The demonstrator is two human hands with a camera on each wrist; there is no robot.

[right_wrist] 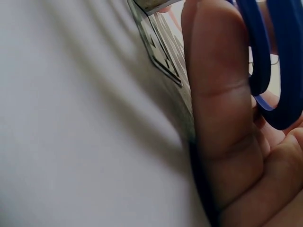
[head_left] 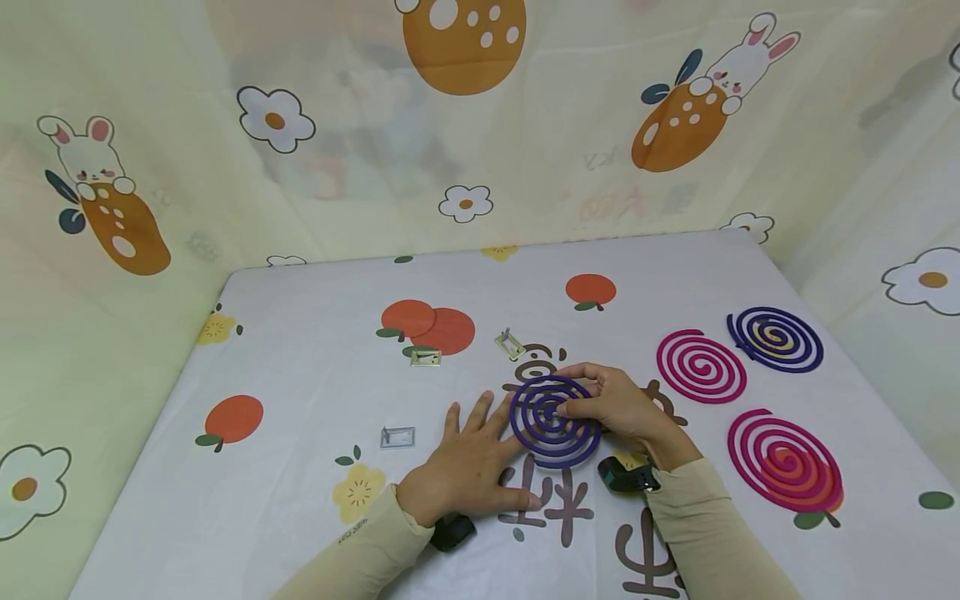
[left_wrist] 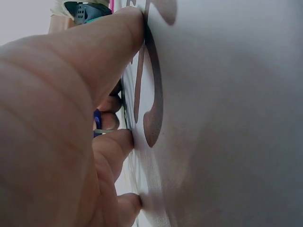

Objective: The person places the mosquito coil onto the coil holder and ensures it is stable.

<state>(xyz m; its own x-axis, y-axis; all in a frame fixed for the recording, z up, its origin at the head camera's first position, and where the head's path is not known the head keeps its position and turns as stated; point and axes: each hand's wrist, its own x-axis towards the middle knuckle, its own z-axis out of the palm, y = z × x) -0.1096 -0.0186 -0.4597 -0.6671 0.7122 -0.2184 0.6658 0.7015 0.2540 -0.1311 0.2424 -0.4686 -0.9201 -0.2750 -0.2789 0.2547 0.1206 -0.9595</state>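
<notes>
My right hand pinches a dark blue mosquito coil near its centre, with the thumb on top. The coil is held over the table; in the right wrist view its blue loops stand beside a finger. Palm down, my left hand has its fingers spread, and its fingertips touch the tablecloth. The coil's left edge covers part of the left index finger. Below the coil, a thin metal strip shows by a left finger in the left wrist view; what it belongs to is mostly hidden.
Small metal coil stands lie left and behind the hands: a silver one, a gold one and another gold one. To the right lie a pink coil, a magenta coil and another dark blue coil. Printed curtains surround the table.
</notes>
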